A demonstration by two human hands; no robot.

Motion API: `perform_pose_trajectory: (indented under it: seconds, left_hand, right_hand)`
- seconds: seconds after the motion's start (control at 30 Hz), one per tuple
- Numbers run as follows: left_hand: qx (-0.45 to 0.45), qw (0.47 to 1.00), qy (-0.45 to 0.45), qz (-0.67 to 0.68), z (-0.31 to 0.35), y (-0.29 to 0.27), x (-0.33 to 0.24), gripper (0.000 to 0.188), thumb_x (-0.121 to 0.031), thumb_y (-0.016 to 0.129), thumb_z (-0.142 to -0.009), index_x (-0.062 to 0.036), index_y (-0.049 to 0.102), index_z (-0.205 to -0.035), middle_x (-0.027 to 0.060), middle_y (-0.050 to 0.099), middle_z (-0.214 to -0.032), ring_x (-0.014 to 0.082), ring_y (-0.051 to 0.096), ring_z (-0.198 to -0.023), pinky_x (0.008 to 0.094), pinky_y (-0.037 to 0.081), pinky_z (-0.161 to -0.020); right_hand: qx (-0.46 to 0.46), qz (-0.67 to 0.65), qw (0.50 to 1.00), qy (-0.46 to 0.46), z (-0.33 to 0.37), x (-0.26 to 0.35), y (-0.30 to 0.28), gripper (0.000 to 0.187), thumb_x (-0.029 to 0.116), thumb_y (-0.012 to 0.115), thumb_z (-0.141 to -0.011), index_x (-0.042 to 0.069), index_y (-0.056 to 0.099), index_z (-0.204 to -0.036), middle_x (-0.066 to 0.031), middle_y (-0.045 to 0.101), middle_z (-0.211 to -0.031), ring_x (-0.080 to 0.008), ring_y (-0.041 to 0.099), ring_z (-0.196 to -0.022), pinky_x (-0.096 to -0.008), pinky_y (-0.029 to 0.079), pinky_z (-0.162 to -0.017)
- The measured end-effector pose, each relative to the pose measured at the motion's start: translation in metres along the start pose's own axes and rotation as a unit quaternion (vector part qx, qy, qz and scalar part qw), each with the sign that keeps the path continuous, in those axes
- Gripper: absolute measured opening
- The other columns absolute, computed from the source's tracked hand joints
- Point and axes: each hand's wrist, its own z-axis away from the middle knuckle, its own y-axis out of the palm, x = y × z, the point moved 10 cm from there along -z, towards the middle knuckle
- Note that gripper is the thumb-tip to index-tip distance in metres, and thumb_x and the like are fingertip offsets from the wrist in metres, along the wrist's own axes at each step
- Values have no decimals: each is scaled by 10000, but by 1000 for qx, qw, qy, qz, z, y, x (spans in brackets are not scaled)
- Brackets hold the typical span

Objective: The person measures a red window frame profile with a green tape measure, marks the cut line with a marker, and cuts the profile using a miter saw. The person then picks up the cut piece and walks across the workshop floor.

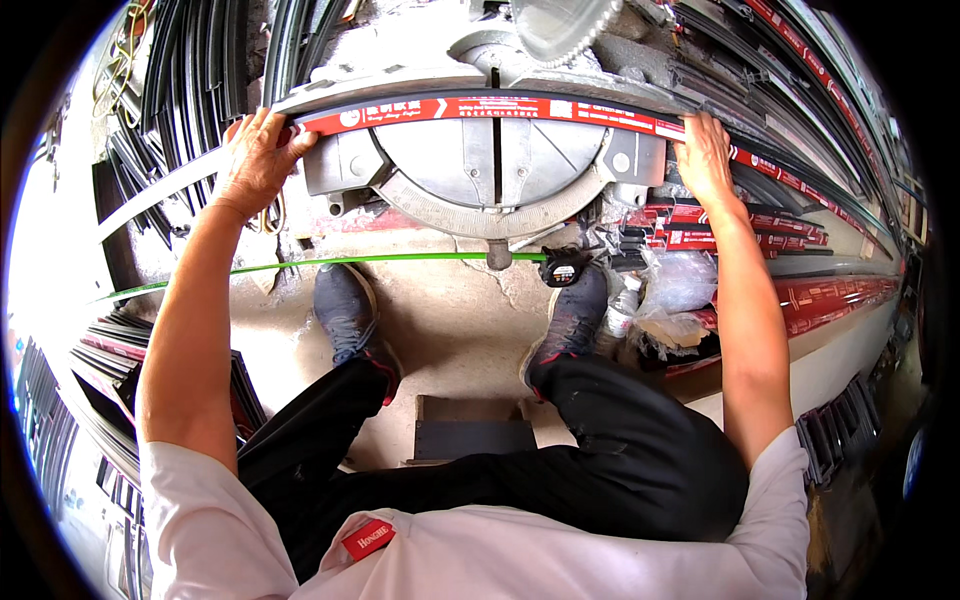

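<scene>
A long dark profile strip with red printed film [590, 112] lies across the grey round table of a miter saw [440, 165], along its fence [400, 78]. My left hand [255, 160] grips the strip just past the left side of the saw base, thumb stretched along it. At the right side, my right hand [707, 155] closes its fingers over the same strip. The toothed saw blade [565, 28] is raised behind the strip, right of the table's slot. Nearer my shoes, a black tape measure [563, 268] has its green tape [400, 258] drawn out far to the left.
Bundles of dark profiles [195, 80] lie at the back left. More red-filmed profiles [740, 225] and a clear plastic bag [678, 280] are at the right, beside a plastic bottle [622, 308]. Stacked profiles [110, 365] stand left of my legs. Both shoes [345, 310] flank the saw's front.
</scene>
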Motion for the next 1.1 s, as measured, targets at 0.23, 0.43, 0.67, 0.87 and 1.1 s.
perform_pose_trajectory:
  seconds: [0.23, 0.43, 0.67, 0.87, 1.1]
  left_hand:
    - [14, 1000, -1, 3, -1, -4, -5, 543, -586, 615, -1014, -45, 653, -1021, 145, 624, -1028, 355, 606, -1044, 477, 403, -1023]
    - [-13, 1000, 4, 19, 0, -5, -6, 556, -598, 598, -1020, -45, 644, -1008, 145, 629, -1032, 359, 612, -1027, 485, 418, -1009]
    - [5, 1000, 3, 5, -1, -2, -5, 572, -608, 590, -1021, -37, 637, -1024, 146, 641, -1036, 358, 613, -1045, 480, 420, -1011]
    - [-2, 1000, 8, 9, 0, -4, -6, 584, -619, 583, -1021, -37, 637, -1035, 147, 643, -1038, 359, 611, -1053, 482, 418, -1019]
    - [-5, 1000, 10, 1, -2, -1, -5, 591, -625, 573, -1019, -39, 640, -1039, 151, 641, -1042, 362, 607, -1055, 491, 414, -1007]
  right_hand:
    - [15, 6, 1000, 15, 1, -1, 1, 503, 29, 746, -871, 52, 542, -1329, -203, 611, -1183, -417, 585, -1164, -539, 452, -1032]
    - [11, 6, 1000, 12, 0, 1, 0, 492, 31, 751, -865, 54, 553, -1314, -201, 614, -1179, -410, 585, -1161, -533, 451, -1032]
    - [23, 16, 999, 17, 1, -4, 3, 512, 35, 755, -864, 48, 542, -1330, -202, 611, -1180, -411, 585, -1160, -528, 450, -1037]
    - [17, 6, 1000, 8, 1, -1, 0, 532, 35, 757, -863, 40, 535, -1347, -202, 604, -1193, -411, 580, -1167, -531, 447, -1039]
    - [6, 5, 1000, 2, 3, 0, -4, 497, 31, 746, -845, 22, 550, -1301, -198, 596, -1187, -408, 575, -1166, -528, 444, -1035]
